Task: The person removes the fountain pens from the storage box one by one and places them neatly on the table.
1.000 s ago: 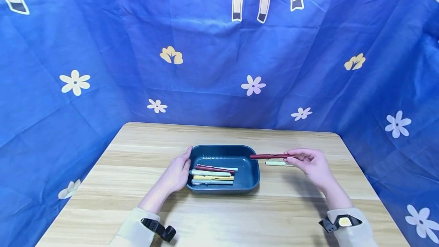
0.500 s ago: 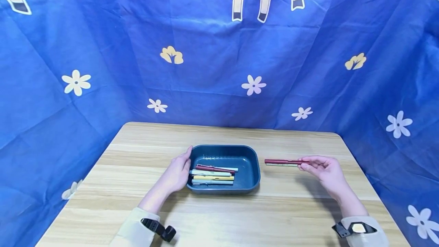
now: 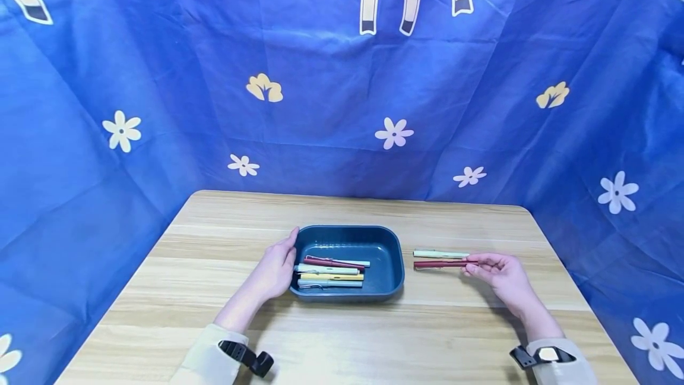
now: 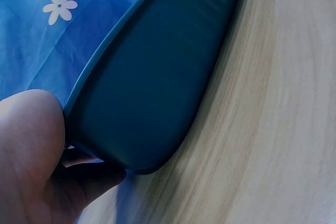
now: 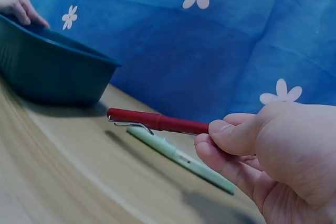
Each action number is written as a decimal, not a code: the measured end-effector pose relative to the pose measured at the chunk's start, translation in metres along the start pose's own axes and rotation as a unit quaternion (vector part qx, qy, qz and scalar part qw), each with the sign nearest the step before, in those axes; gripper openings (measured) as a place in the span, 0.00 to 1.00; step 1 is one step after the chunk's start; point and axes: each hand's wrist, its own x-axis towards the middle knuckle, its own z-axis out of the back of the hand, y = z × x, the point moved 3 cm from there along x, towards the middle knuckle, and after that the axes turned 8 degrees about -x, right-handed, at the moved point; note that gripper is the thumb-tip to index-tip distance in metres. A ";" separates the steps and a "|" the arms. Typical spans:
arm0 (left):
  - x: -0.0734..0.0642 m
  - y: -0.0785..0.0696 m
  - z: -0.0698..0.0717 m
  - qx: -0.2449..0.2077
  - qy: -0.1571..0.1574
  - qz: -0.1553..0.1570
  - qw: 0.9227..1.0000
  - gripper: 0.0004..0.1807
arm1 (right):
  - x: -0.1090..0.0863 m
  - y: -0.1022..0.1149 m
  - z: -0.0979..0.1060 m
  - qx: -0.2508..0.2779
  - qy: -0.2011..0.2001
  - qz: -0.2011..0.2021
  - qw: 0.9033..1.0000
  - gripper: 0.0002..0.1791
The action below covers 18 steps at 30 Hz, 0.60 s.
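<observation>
In the head view, my right hand [image 3: 499, 278] pinches one end of a dark red clip pen [image 3: 440, 264] between thumb and fingertips. Seen from the right wrist, this red pen [image 5: 157, 123] is level, its wire clip underneath, and a shadow falls below it. Just beyond it a mint green pen [image 3: 438, 253] lies on the table, nearly parallel. My left hand [image 3: 275, 266] holds the left end of a dark teal box [image 3: 395, 266]. From the left wrist, the thumb [image 4: 34, 124] is at the rim and a finger is against the outer wall.
Inside the box, toward its left, lie several pens, among them a red pen [image 3: 326, 262], a yellow pen [image 3: 336, 277] and a grey-blue pen [image 3: 331, 283]. The wooden table [image 3: 342, 337] meets a blue patterned cloth [image 3: 331, 106] behind it and at both sides.
My right hand has carried the red pen from over the box's right rim rightward, then nearer to me, past the mint green pen. The left hand and the box stay put.
</observation>
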 end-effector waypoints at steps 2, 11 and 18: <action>0.000 0.000 0.000 0.000 0.000 -0.001 1.000 0.29 | 0.000 -0.004 0.000 0.003 0.001 -0.004 1.000 0.20; 0.001 0.001 0.001 -0.006 0.004 0.005 1.000 0.29 | 0.006 -0.013 -0.001 -0.100 -0.010 -0.008 0.995 0.15; 0.004 0.002 0.003 -0.005 0.006 0.003 1.000 0.29 | 0.009 -0.009 -0.004 -0.281 -0.047 0.033 0.958 0.07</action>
